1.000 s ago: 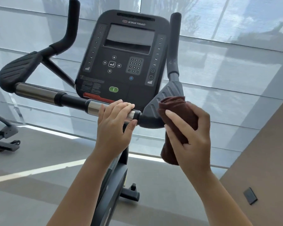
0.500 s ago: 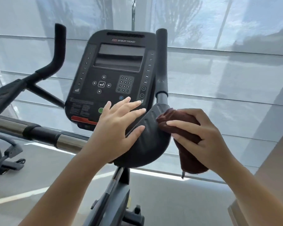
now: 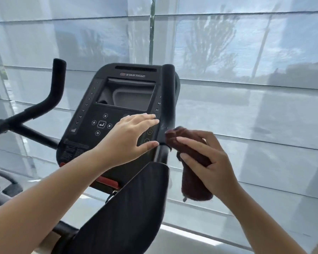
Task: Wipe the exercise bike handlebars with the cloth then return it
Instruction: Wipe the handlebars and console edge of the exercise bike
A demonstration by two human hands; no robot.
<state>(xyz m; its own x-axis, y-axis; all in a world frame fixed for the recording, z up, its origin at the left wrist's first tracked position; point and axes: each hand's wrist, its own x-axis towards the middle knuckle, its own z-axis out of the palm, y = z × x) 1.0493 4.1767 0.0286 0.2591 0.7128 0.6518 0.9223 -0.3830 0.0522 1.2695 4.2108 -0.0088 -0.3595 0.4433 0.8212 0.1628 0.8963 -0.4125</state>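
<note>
Head view, looking down at an exercise bike's console [image 3: 117, 114] in front of a bright, blind-covered window [image 3: 246, 88]. Right hand [image 3: 207, 162] has its grip closed around a bunched dark red cloth [image 3: 193, 162], fingers wrapped across the front. One end of the cloth presses against the right upright handlebar [image 3: 168, 107], low on the foam where it meets the bare stem; the other end hangs loose below the hand. Left hand [image 3: 128, 138] is open, fingers spread wide, holding nothing. It hovers in front of the console's right edge, thumb tip just beside the stem; whether it touches cannot be told. A padded armrest [image 3: 128, 208] fills the foreground beneath both hands. The left handlebar [image 3: 57, 83] stands well apart, with no hand on it.

Risks: the open left hand sits near the console buttons, so a careless reach could press one. Only a corner of the cloth meets the bar, so a wipe could miss the far side.
</note>
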